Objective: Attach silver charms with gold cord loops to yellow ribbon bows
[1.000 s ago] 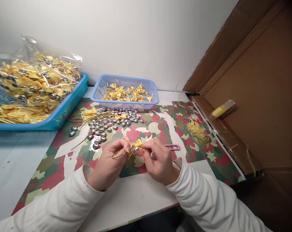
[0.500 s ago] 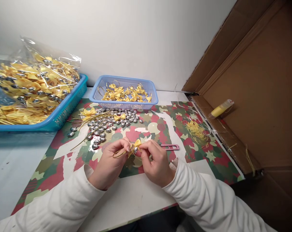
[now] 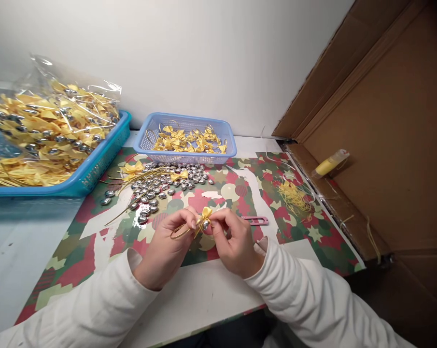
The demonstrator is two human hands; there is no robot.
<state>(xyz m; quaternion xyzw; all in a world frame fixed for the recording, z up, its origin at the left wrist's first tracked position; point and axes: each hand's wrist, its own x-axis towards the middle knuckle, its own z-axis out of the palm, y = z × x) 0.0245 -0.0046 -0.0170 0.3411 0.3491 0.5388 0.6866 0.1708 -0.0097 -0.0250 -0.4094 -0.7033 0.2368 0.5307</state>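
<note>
Between my hands is a yellow ribbon bow with a silver bell at its front and a looped gold cord trailing left. My left hand is closed, thumb and forefinger pinching the cord beside the bow. From the other side my right hand pinches the bow's right edge near the bell; the exact grip is partly hidden by the fingertips. Loose silver bells lie in a pile beyond my left hand, with gold cords and yellow bows among them. Just past my right hand lies a pink thread snipper.
A blue basket of finished-looking bows stands at the back. To the left, a larger blue basket holds a clear bag of bows with bells. Yellow thread scraps lie right, near a yellow tube and cardboard wall.
The bow and bell have turned slightly and shifted a little to the right between my fingers. Both hands keep their pinch; the things around them stay put.
</note>
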